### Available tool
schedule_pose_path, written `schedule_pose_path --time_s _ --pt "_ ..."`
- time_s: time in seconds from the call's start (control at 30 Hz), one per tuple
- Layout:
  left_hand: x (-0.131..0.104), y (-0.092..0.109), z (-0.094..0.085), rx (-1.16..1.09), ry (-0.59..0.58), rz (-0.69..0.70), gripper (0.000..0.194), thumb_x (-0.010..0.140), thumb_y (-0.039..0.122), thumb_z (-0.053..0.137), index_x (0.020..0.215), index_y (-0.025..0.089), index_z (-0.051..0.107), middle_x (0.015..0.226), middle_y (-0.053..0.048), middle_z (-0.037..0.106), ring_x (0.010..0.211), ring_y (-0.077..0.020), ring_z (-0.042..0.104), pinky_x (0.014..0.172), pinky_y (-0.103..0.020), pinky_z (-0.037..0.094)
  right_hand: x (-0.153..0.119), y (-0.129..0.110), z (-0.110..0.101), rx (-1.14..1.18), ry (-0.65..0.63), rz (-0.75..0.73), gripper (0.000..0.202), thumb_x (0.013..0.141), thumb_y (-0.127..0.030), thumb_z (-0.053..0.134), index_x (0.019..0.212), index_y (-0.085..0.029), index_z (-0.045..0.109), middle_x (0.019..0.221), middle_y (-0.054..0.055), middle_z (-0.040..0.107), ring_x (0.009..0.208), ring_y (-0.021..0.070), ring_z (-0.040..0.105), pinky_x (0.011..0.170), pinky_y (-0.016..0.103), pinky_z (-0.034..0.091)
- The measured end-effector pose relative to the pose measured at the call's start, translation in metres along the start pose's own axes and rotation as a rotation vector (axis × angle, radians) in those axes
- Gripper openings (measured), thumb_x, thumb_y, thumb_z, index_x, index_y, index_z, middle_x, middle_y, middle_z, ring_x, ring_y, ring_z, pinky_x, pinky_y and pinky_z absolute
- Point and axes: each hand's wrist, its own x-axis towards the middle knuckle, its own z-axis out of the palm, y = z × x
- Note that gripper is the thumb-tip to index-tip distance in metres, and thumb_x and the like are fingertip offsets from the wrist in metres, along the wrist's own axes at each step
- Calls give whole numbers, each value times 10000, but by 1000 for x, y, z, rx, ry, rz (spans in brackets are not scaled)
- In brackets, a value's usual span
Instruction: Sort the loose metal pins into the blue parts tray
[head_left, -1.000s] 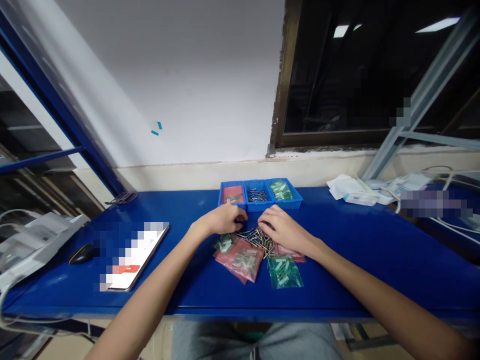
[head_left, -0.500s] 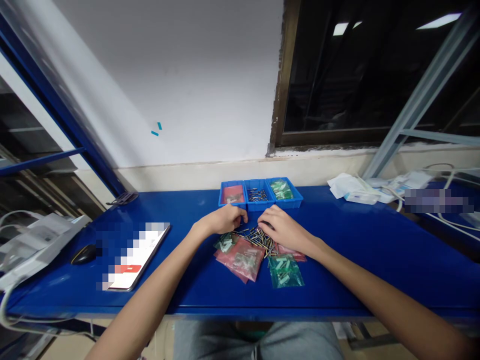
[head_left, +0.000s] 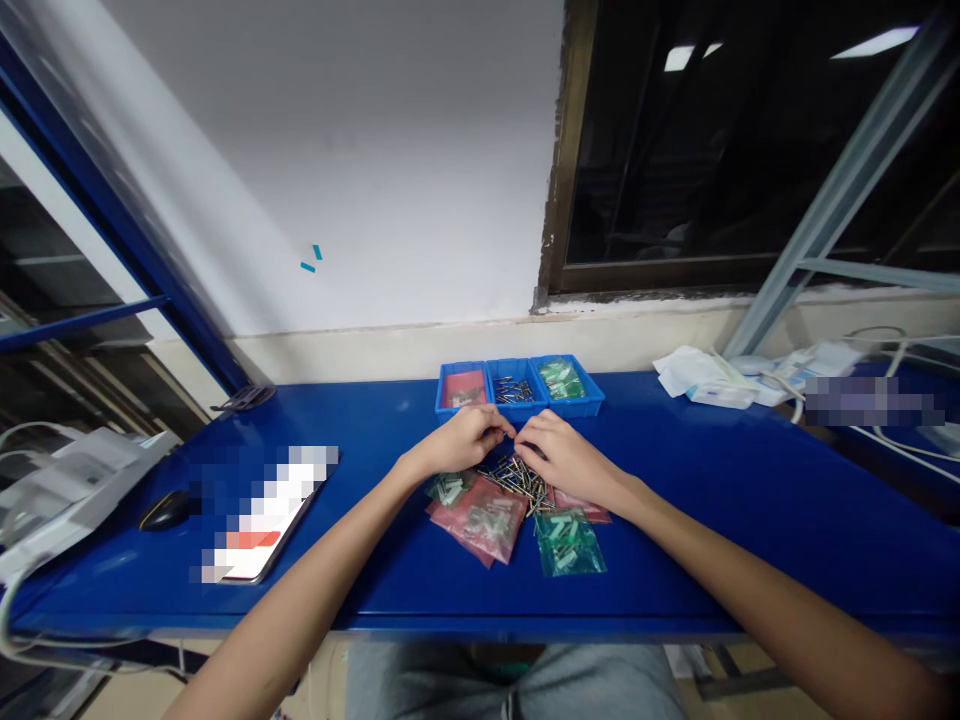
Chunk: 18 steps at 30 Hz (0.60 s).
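Note:
My left hand (head_left: pixel 474 438) and my right hand (head_left: pixel 556 450) meet fingertip to fingertip over the far side of a pile of thin metal pins (head_left: pixel 525 480). Both have curled, pinching fingers; anything between them is too small to make out. Under and around the pile lie a red plastic bag (head_left: pixel 487 520) of small pale parts, a small green bag (head_left: pixel 451 487) near my left wrist, and a larger green bag (head_left: pixel 570 543) in front. Another red bag (head_left: pixel 589 507) is partly hidden below my right hand.
Behind my hands stand three joined blue bins: a left bin (head_left: pixel 442 400) with a red bag, a middle bin (head_left: pixel 514 411) with metal pins, a right bin (head_left: pixel 589 407) with green bags. A tablet-like device (head_left: pixel 259 570) and a mouse (head_left: pixel 166 511) lie left; white packets (head_left: pixel 705 380) lie right.
My left hand has moved right, and its fingertips have come up to those of my right hand. The right hand has stayed almost in place.

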Motion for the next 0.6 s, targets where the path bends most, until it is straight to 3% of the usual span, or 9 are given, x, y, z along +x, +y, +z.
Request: schedule_pose_path --time_s 0.2,0.37,0.6 --pt "2 4 3 -112 117 -97 181 889 113 542 939 145 713 920 -61 706 843 -167 645 766 -296 497 1 0 0 -4 18 74 206 971 -172 527 868 -139 703 863 88 675 879 221 563 826 355 441" --pt "4 6 9 -201 173 -122 177 899 155 576 979 161 733 963 -59 728 856 -162 658 751 -282 492 3 0 -2 -3 49 124 186 965 -162 533 893 -146 704 876 79 684 889 221 572 822 350 440" --pt "7 11 11 -343 257 -164 148 898 210 623 977 157 737 948 -59 749 825 -158 669 745 -278 509 6 7 -8 196 104 228 80 890 -149 638 859 -184 703 877 29 726 807 180 633 749 304 454"
